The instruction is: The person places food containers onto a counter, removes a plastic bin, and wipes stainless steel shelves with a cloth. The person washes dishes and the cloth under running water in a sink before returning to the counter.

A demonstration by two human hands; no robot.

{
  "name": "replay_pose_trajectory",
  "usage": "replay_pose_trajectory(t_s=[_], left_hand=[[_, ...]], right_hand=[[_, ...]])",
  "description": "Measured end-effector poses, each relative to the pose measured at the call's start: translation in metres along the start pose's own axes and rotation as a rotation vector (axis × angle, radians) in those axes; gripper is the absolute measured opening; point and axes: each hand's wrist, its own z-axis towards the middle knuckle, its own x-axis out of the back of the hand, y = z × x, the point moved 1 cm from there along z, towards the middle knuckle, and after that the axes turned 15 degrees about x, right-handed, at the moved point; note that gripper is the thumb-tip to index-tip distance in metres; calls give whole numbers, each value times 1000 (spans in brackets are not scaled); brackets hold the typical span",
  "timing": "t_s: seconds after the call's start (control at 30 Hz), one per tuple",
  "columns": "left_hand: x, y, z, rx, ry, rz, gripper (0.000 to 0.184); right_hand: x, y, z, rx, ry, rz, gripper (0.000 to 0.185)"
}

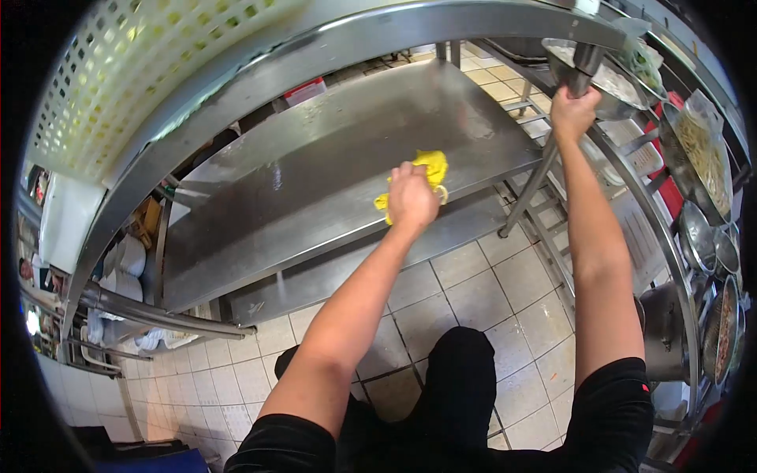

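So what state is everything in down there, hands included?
Left hand: on the yellow cloth, fingers bent.
Right hand: closed around a steel post.
Yellow cloth: crumpled, partly under the left hand.
Steel shelf: level-looking, shiny, with smudges.
White dishes: stacked.
Perforated basket: raised above the shelf; contents can't be seen.
Floor tiles: marked in places.

The middle of the yellow cloth (431, 163) is covered by the left hand (415, 197), and part of the metal post (586, 63) is hidden within the right hand (574, 114). The perforated crate (110, 94) is cut off by the top edge, the dark trousers (460, 378) and blue item (162, 462) by the bottom one. The small mark (277, 176) on the metal shelf (331, 142) cannot be read
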Motion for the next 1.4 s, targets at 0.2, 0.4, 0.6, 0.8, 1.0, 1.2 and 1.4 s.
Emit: replay_pose_trajectory(t_s=[0.2, 0.4, 0.6, 0.8, 1.0, 1.2, 1.4], left_hand=[[-72, 103, 4, -244, -286, -40, 35], [-15, 67, 58, 165, -250, -868, 26], [192, -128, 13, 526, 110, -1121, 41], [338, -361, -69, 648, 678, -611, 38], [344, -443, -61, 1049, 124, 661, 52], [289, -443, 10, 742, 287, 608, 34], [130, -309, 92, 368, 428, 429, 29]], right_hand=[[-1, 7, 1, 68, -71, 3, 50], [-5, 11, 0, 30, -116, -12, 46], [-23, 42, 5, 26, -172, -88, 48], [-20, 46, 8, 37, -176, -51, 46], [-14, 43, 13, 61, -183, -70, 44], [-6, 26, 9, 35, -163, -87, 42], [-4, 24, 8, 115, -89, -80, 39]])
